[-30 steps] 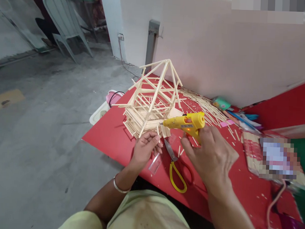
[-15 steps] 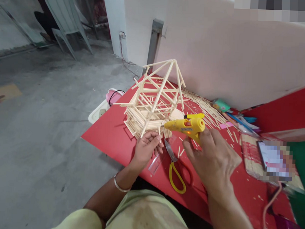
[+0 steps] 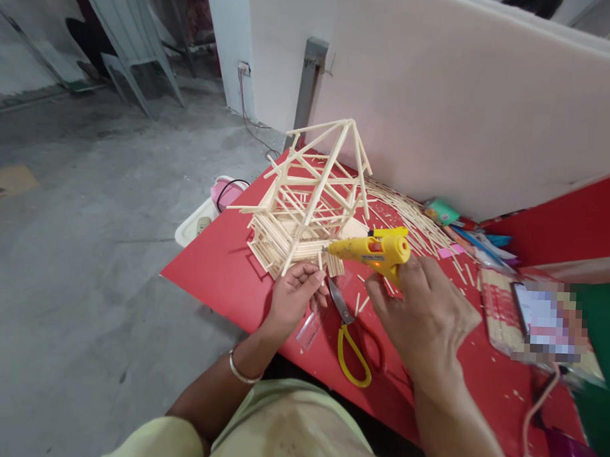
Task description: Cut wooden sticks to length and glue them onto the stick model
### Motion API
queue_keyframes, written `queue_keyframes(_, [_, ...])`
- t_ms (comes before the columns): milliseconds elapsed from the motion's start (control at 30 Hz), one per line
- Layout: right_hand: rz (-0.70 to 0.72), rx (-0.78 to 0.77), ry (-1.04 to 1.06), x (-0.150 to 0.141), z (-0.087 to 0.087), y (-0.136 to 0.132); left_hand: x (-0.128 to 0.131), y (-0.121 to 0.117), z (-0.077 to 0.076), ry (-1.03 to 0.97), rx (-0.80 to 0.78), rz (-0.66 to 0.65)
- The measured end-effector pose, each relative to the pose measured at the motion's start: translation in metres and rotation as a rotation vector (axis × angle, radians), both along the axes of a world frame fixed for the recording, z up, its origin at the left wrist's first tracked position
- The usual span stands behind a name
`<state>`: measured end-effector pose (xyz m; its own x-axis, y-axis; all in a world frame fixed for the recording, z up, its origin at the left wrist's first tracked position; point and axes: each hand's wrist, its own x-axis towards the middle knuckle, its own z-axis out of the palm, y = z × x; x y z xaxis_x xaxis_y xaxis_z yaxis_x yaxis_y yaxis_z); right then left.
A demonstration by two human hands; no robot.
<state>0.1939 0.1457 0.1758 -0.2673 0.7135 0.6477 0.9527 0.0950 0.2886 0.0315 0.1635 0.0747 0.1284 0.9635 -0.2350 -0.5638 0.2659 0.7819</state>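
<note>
My right hand is closed round the handle of a yellow hot glue gun. The gun's nozzle points left, close to the upper end of a short wooden stick. That stick is pinched upright between the thumb and fingers of my left hand. Whether nozzle and stick touch, I cannot tell. Just behind my left hand stands a house-like frame of thin wooden sticks, with a pointed open roof and a base of sticks laid side by side. Scissors with yellow handles lie on the table between my hands.
Many loose sticks lie along the back of the red table. To the right are a packet of sticks and a phone. A pink cord runs at lower right. Beyond the left edge sits a white-and-pink object.
Both hands, the glue gun and the stick stay in nearly the same place. Only the camera view has shifted very slightly.
</note>
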Motion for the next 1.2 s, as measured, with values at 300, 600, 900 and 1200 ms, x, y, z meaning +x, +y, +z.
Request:
queue_keyframes(300, [0.007,0.010,0.048,0.000,-0.004,0.005,0.002,0.003,0.001,-0.003,0.014,0.015])
queue_keyframes(600, [0.016,0.037,0.043,0.000,-0.004,0.004,0.002,0.007,-0.001,-0.010,0.034,-0.019])
queue_keyframes(900, [-0.007,-0.011,0.089,0.007,-0.007,-0.004,0.004,0.009,0.004,-0.048,-0.006,-0.011])
queue_keyframes(1200, [-0.032,-0.003,0.119,0.005,-0.006,-0.007,0.004,0.009,0.011,-0.062,-0.025,-0.026])
